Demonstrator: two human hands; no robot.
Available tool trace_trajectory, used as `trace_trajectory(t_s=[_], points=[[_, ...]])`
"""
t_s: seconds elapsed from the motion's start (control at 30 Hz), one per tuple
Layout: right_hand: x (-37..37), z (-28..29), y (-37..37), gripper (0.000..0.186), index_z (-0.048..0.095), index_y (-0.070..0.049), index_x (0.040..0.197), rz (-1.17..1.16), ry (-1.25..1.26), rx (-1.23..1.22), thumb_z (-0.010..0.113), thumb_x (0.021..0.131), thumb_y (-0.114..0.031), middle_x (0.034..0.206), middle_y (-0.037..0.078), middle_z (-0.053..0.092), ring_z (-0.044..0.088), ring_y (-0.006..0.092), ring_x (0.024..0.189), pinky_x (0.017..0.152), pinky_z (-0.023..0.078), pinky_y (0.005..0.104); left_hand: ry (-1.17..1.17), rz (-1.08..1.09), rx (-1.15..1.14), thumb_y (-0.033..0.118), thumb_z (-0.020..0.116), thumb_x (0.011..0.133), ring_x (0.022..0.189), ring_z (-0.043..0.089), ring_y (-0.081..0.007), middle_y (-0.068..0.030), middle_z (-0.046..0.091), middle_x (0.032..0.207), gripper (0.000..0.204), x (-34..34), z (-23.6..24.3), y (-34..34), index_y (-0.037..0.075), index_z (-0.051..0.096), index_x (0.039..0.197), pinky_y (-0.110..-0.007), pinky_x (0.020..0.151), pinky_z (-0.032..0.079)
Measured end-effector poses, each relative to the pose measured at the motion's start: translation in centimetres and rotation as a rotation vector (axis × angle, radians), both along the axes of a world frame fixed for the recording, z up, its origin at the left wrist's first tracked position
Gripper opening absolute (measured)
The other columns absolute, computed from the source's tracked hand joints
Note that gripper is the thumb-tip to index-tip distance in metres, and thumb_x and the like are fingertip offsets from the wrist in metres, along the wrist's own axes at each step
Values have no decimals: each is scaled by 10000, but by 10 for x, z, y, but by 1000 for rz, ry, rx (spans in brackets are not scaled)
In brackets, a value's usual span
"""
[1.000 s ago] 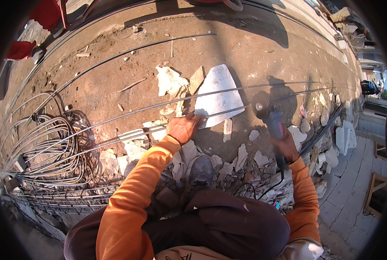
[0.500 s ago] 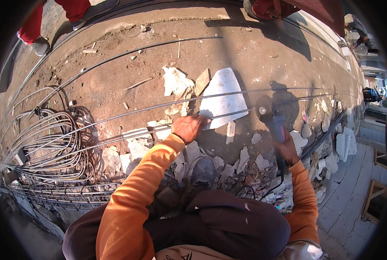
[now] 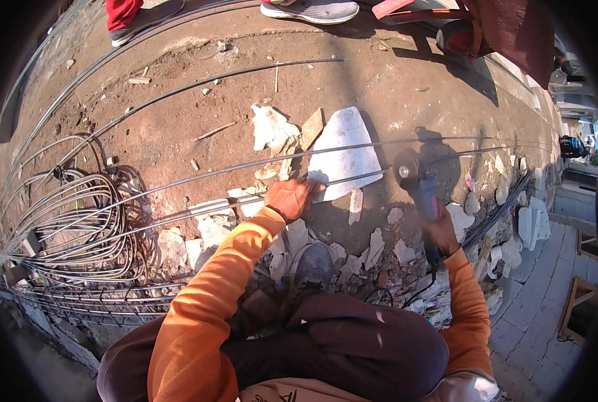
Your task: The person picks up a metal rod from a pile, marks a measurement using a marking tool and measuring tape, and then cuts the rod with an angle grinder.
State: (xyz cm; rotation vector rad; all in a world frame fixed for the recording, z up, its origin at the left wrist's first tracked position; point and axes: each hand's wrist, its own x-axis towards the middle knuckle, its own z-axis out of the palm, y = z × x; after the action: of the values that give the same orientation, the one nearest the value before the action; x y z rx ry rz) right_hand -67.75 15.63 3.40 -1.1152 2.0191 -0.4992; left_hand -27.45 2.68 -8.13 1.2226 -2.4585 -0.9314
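My left hand (image 3: 292,199) is closed around a long thin steel rod (image 3: 349,179) that runs from left to right in front of me. Under the rod, just right of this hand, lies a white slab piece (image 3: 344,147). Wrapped round the body of an angle grinder (image 3: 423,191), my right hand (image 3: 442,231) holds it with the round disc (image 3: 405,169) at the rod's line. Whether the disc touches the rod, I cannot tell. A second rod (image 3: 235,165) crosses the slab a little farther off.
At left lies a large coil of bent steel rods (image 3: 78,228). Broken plaster pieces (image 3: 212,224) litter the ground around my shoe (image 3: 314,268). A grinder cord (image 3: 423,289) trails through rubble. At the far side are another person's shoe (image 3: 312,11) and a dark red wheelbarrow (image 3: 510,40).
The other person's feet have stepped to the right along the far side, and the wheelbarrow has rolled right too. My hands, the rod and the grinder have hardly moved.
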Motion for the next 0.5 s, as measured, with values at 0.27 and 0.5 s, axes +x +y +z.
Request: trace_trajectory(t_s=[0.27,0.5], points=[[-2,0,0,621,575,-25,1331,14,9,7,770,756,-156,1087,95,683,645,234,997,920,509,358,-5,18,36,461,499,1080,861,718,-371,-129,748,940,415,-1,3,0,105,701,1010,-482,725,575],[2,3,0,619,587,-21,1323,-15,12,23,769,746,-148,1080,96,685,641,232,986,903,510,360,32,42,66,458,505,1077,901,717,-357,-114,747,978,403,1,3,2,123,726,1043,-473,765,576]])
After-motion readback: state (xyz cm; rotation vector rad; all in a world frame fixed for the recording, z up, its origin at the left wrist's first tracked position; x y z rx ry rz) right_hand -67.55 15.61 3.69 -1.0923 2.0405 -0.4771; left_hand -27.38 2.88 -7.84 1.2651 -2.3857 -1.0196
